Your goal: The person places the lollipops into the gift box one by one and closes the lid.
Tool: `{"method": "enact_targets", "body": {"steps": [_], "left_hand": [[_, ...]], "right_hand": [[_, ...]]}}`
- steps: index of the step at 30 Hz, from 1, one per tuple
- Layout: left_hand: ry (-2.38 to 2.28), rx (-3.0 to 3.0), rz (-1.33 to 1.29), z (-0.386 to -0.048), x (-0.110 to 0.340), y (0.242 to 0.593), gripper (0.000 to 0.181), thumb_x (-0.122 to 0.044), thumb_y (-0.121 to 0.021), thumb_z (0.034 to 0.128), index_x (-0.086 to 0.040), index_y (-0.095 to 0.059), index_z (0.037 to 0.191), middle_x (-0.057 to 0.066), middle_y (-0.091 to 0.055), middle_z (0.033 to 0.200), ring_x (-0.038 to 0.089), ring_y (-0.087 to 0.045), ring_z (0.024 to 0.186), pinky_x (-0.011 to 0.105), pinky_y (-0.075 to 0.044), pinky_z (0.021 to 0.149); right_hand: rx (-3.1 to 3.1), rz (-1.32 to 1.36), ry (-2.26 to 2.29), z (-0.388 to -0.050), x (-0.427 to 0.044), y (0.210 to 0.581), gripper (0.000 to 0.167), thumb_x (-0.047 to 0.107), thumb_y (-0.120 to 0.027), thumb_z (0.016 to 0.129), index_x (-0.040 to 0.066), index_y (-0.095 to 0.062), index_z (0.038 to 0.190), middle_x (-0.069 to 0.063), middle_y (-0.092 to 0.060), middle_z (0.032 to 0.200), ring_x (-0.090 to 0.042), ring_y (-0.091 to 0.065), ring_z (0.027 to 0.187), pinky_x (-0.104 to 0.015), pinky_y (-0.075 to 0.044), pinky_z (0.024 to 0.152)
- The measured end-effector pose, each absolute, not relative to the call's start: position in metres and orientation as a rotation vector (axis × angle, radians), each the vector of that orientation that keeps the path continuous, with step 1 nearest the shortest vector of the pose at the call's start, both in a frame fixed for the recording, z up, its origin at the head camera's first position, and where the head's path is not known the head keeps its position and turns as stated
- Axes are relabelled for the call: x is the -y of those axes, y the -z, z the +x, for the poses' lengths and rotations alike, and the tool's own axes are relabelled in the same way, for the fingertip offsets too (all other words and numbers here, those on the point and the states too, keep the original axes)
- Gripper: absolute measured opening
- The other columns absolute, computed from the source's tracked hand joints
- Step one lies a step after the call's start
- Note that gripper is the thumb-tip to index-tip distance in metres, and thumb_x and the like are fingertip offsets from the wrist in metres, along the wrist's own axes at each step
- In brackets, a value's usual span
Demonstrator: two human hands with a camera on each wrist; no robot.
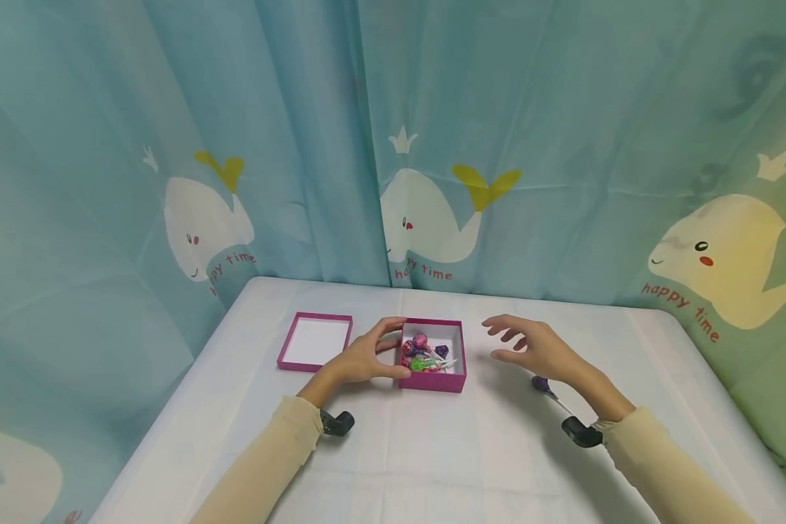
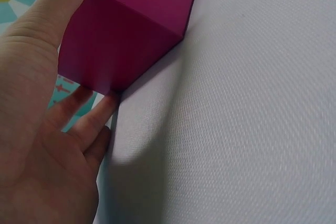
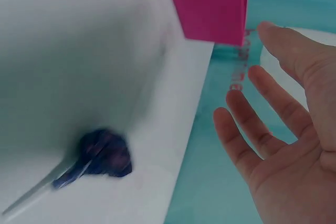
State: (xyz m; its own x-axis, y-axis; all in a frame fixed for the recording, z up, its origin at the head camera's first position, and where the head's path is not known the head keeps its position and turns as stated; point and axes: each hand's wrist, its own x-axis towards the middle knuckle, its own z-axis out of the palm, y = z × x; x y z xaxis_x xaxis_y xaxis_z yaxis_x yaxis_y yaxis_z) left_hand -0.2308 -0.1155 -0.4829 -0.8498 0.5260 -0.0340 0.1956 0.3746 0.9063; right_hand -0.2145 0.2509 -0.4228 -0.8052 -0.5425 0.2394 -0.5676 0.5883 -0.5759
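A magenta box [image 1: 432, 382] stands open on the white table with several wrapped lollipops [image 1: 418, 363] inside, among them green, pink and purple ones. My left hand [image 1: 359, 358] grips its left side, thumb at the front corner and fingers at the back. In the left wrist view the fingertips meet the edge of the box [image 2: 121, 40]. To the right of the box, my right hand [image 1: 538, 351] hovers over the table, fingers spread and loosely bent, holding nothing. A purple-wrapped lollipop [image 3: 107, 153] with a white stick lies on the table beneath that hand.
A shallow magenta lid [image 1: 316, 340] with a white inside lies at the left of the box, behind the left wrist. The blue curtain [image 1: 314, 145] with whale prints hangs along the table's back edge. Each wrist carries a black camera mount [image 1: 581, 432].
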Motion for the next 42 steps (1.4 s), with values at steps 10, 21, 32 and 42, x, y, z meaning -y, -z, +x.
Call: {"method": "enact_targets", "body": {"steps": [10,21,32,42], "left_hand": [[-1.477,-2.313,0.604,-0.231,0.116,0.483,0.096,-0.031,-0.091,0.0794,-0.037,-0.033,0.155,-0.002,-0.034,0.164,0.026,-0.044,0.145,0.048,-0.029,0.122],[-1.461,-2.325,0.623,-0.229,0.115,0.482,0.097,-0.033,-0.091,0.0802,-0.033,-0.031,0.158,0.0,-0.033,0.165,0.028,-0.044,0.145,0.051,-0.029,0.121],[-1.456,-2.33,0.634,-0.229,0.116,0.481,0.097,-0.033,-0.09,0.0808,-0.031,-0.031,0.158,0.001,-0.033,0.165,0.029,-0.043,0.145,0.054,-0.029,0.121],[-1.473,-2.322,0.644,-0.231,0.116,0.485,0.097,-0.031,-0.091,0.0801,-0.032,-0.032,0.157,-0.002,-0.034,0.164,0.027,-0.046,0.144,0.048,-0.033,0.12]], "right_hand": [[2.789,0.876,-1.013,-0.202,-0.287,0.435,0.042,0.011,-0.08,0.09,0.016,-0.066,0.129,-0.011,-0.072,0.117,-0.033,-0.07,0.099,-0.035,-0.061,0.078],[2.835,0.781,-1.117,-0.183,-0.313,0.454,0.048,0.01,-0.082,0.088,0.005,-0.063,0.133,-0.015,-0.07,0.121,-0.025,-0.07,0.094,-0.031,-0.06,0.076],[2.872,0.736,-1.107,-0.177,-0.326,0.467,0.052,0.01,-0.083,0.087,0.005,-0.061,0.134,-0.011,-0.071,0.11,-0.008,-0.068,0.083,-0.026,-0.058,0.072],[2.897,0.732,-1.09,-0.177,-0.327,0.471,0.044,0.005,-0.081,0.086,0.005,-0.065,0.127,-0.007,-0.072,0.102,-0.007,-0.067,0.081,-0.026,-0.056,0.067]]}}
